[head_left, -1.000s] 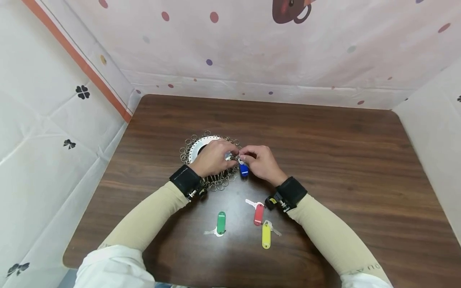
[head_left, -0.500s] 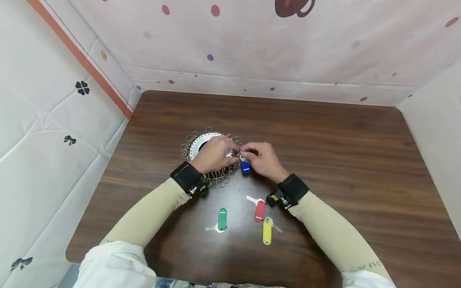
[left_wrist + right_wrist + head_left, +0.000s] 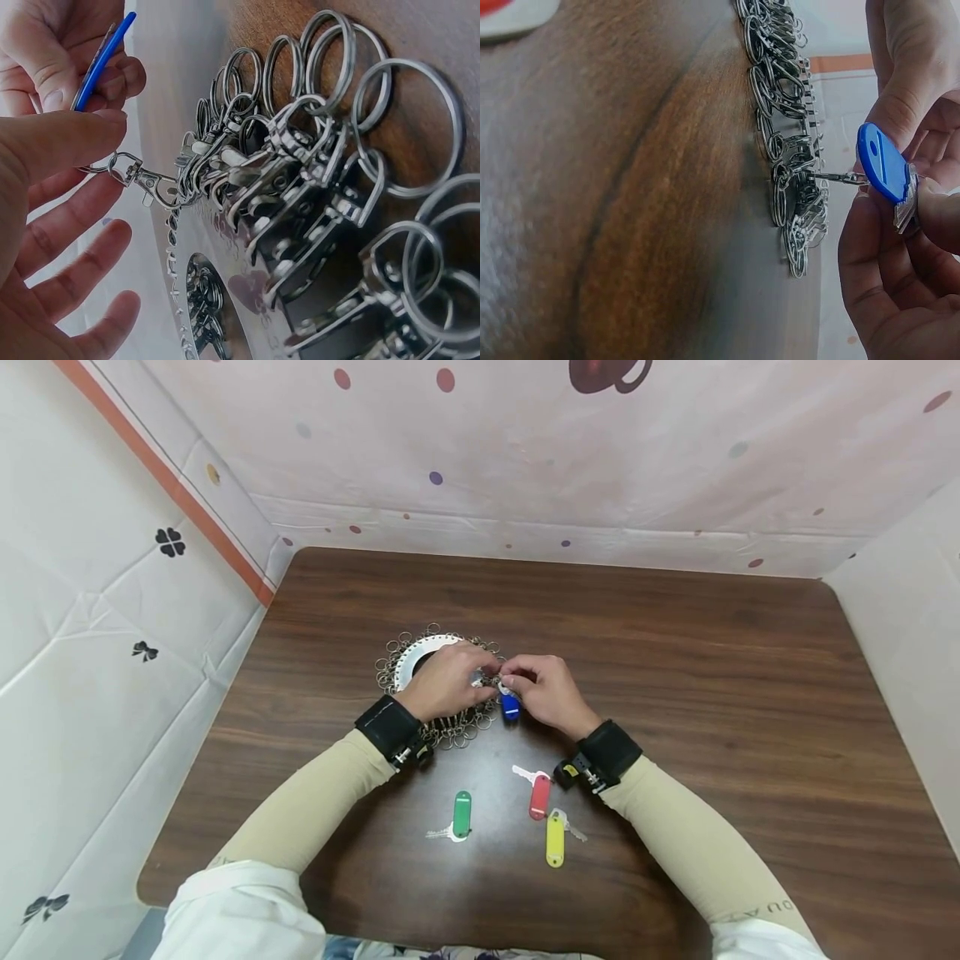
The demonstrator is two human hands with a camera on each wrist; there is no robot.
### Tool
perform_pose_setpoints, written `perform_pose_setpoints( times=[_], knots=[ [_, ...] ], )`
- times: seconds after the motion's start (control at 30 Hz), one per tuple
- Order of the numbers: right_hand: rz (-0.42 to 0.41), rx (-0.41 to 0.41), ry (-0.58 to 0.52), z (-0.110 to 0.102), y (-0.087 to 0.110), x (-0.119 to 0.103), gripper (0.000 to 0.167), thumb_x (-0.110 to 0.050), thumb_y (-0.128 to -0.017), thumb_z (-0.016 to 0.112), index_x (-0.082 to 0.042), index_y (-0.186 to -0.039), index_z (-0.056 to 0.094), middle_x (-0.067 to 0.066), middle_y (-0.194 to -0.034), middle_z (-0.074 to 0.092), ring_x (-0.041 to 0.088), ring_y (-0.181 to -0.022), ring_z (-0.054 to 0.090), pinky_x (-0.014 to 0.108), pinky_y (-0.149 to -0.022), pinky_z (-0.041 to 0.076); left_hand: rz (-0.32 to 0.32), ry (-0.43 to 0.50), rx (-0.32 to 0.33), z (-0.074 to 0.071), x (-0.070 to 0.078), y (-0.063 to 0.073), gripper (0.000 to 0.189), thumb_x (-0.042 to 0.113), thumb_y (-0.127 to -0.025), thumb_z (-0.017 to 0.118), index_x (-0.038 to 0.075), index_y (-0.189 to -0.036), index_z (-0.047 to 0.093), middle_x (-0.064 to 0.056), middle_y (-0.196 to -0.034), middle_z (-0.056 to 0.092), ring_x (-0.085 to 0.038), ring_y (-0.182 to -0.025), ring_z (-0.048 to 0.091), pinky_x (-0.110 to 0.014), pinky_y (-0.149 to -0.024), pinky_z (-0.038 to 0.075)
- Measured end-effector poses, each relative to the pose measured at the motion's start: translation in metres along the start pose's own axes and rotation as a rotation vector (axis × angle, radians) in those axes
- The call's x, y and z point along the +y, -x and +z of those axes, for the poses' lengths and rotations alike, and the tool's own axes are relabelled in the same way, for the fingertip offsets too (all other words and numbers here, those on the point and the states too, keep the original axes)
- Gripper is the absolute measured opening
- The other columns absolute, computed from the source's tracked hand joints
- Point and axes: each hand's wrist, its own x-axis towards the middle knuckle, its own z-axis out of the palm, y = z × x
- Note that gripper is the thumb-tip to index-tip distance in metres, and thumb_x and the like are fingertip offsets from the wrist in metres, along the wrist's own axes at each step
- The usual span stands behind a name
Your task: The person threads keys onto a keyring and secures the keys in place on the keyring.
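i've got the left hand (image 3: 448,681) pinching a small metal ring (image 3: 95,169) with the thumb, its lower fingers loosely spread. my right hand (image 3: 547,692) has its thumb pressed on the key (image 3: 906,204) with the blue tag (image 3: 883,163), fingertips of both hands almost meeting. from that tag, the ring-covered disc (image 3: 409,660) sits at 9 o'clock, red tag (image 3: 539,797) and yellow tag (image 3: 555,840) around 5, green tag (image 3: 462,814) at 7.
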Motion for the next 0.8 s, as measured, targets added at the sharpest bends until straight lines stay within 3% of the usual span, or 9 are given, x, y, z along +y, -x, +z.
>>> perform_pose_setpoints(
  times=[0.8],
  knots=[
    [-0.002,0.008,0.014,0.0001,0.0012,0.0000,0.010,-0.002,-0.096,0.069,-0.002,-0.093,0.078,0.014,-0.093,0.078,0.023,-0.084,0.066,0.032,-0.079,0.051,0.014,-0.008,-0.004,0.0009,-0.0005,0.0023,0.031,0.030,-0.091,0.080,0.009,-0.114,0.078,-0.008,-0.114,0.079,-0.025,-0.108,0.073,-0.041,-0.101,0.057]
  ],
)
